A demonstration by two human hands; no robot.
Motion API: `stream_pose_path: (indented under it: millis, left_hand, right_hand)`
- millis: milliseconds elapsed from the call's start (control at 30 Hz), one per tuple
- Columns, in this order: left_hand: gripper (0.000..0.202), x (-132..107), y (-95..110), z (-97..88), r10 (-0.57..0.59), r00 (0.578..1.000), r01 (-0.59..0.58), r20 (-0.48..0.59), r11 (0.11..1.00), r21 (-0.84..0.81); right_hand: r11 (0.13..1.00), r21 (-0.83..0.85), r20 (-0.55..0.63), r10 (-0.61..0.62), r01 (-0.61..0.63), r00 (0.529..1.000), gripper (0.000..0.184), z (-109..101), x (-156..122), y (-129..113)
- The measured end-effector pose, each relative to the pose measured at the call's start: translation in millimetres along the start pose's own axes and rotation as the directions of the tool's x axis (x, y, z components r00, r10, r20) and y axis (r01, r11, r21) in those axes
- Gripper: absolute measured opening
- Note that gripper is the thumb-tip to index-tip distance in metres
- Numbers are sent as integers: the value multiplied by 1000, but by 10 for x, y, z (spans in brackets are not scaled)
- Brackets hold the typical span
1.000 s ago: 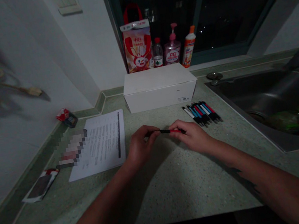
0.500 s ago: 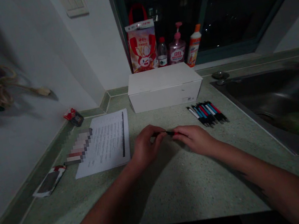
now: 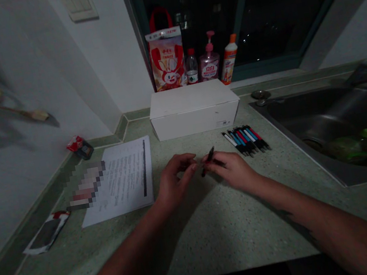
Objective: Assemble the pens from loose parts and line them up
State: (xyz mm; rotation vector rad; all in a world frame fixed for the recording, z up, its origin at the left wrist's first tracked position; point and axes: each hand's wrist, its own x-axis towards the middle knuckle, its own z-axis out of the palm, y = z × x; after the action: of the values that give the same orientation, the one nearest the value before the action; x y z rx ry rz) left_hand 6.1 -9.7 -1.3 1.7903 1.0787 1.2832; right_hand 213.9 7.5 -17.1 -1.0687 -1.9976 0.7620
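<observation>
Between the fingertips of my right hand (image 3: 228,165) is a slim dark pen (image 3: 211,153) with a little red on it, tilted with its upper end away from me. My left hand (image 3: 176,176) is just left of the pen, with its thumb and forefinger apart and nothing visible between them. Both hands are above the middle of the counter. Beyond my right hand, several pens (image 3: 246,140) with white, blue and red barrels and black grips lie side by side in a row.
A white box (image 3: 194,109) stands at the back, before bottles and a bag (image 3: 168,62) on the sill. Printed sheets (image 3: 123,179) lie at left, with a blurred-out item and a packet (image 3: 47,232) beside them. The metal sink (image 3: 299,150) is at right.
My left hand's fingers have parted from the pen, which both hands held before. In my right hand the pen has turned from lying crosswise to a steep slant. The view has shifted slightly right.
</observation>
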Motion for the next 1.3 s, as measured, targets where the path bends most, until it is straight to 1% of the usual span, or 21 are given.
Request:
stream_pose_path:
  millis: [67, 167, 333, 467, 533, 600, 667, 733, 767, 800, 867, 933, 967, 1033, 1067, 1133, 1200, 1300]
  left_hand:
    - [16, 8, -20, 13, -44, 999, 44, -2, 998, 51]
    - [15, 11, -60, 52, -84, 996, 82, 24, 993, 89]
    - [19, -10, -113, 118, -135, 988, 129, 70, 988, 82]
    - [27, -23, -106, 121, -88, 992, 82, 88, 994, 66]
    - [30, -30, -88, 115, -52, 994, 45, 100, 997, 64]
    - [28, -38, -69, 112, -24, 993, 16, 116, 997, 71]
    - [20, -44, -55, 113, -30, 992, 20, 121, 996, 84]
    - [13, -39, -49, 110, -79, 994, 73, 76, 994, 82]
    - [12, -32, -48, 105, -115, 993, 113, 37, 991, 68]
    - [14, -20, -46, 96, -154, 988, 154, -13, 987, 44]
    - [18, 11, -40, 69, -225, 968, 224, -112, 974, -28]
    - [20, 41, -26, 43, -281, 948, 268, -150, 958, -96]
    - [19, 52, -19, 37, -297, 945, 281, -136, 952, -125]
    - [17, 55, -8, 50, -305, 951, 294, -49, 941, -167]
    - [16, 47, -8, 70, -301, 953, 297, 5, 938, -180]
    - [16, 14, -19, 131, -302, 947, 317, 106, 928, -197]
    - [19, -30, -39, 205, -336, 922, 373, 193, 905, -204]
    - [26, -84, -66, 289, -409, 860, 489, 305, 832, -262]
  right_hand:
    - [997, -63, 10, 48, -47, 999, 12, 14, 2, 26]
    - [982, -180, 25, 67, -62, 997, 12, 21, 4, 29]
    - [969, -242, 65, 63, -45, 996, 10, 19, -4, -9]
    - [947, -322, 103, 60, -24, 993, 9, 30, -19, -1]
    - [930, -369, 131, 43, 8, 990, 11, 48, -26, 18]
    - [921, -386, 178, 15, 56, 984, 13, 75, -31, 39]
    - [926, -366, 228, -5, 91, 974, 16, 100, -33, 57]
    - [950, -302, 235, -2, 75, 972, 19, 105, -28, 70]
    - [967, -249, 214, 3, 51, 977, 20, 96, -21, 75]
    - [984, -179, 172, 13, 18, 985, 21, 79, -9, 81]
    - [998, 15, 38, 63, -64, 997, 21, 21, 26, 90]
    - [955, 261, -87, 166, -138, 982, 24, -51, 73, 96]
    - [912, 375, -123, 224, -164, 967, 26, -86, 96, 97]
    - [820, 542, -162, 318, -185, 934, 31, -142, 136, 93]
    - [784, 594, -179, 348, -181, 920, 33, -158, 149, 87]
    - [739, 654, -204, 378, -161, 903, 36, -164, 160, 67]
    - [713, 681, -165, 372, -167, 914, 37, -137, 150, 39]
    - [693, 684, -26, 336, -229, 941, 45, -66, 114, -10]
